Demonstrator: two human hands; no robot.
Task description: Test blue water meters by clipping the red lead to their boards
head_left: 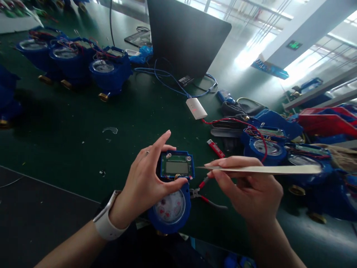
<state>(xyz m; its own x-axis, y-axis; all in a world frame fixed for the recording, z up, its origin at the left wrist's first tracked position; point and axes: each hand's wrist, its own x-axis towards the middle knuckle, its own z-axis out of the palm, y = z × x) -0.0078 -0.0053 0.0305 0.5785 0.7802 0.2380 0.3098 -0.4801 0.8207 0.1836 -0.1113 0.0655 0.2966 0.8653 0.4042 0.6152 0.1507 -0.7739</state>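
A blue water meter (170,208) stands at the near edge of the green table (83,126), with a small circuit board and display module (176,166) on its top. My left hand (145,182), with a white watch on the wrist, is closed on the module from the left, thumb below it and forefinger raised. My right hand (245,186) pinches a long pale flat strip (264,169). The strip's pointed tip sits just to the right of the module.
Red-handled pliers (205,191) lie beside the meter. Several blue meters (108,70) stand at the far left and more are heaped at the right (267,145). An open laptop (186,37), blue cables, a white device (196,108) and a red lighter (215,147) are behind.
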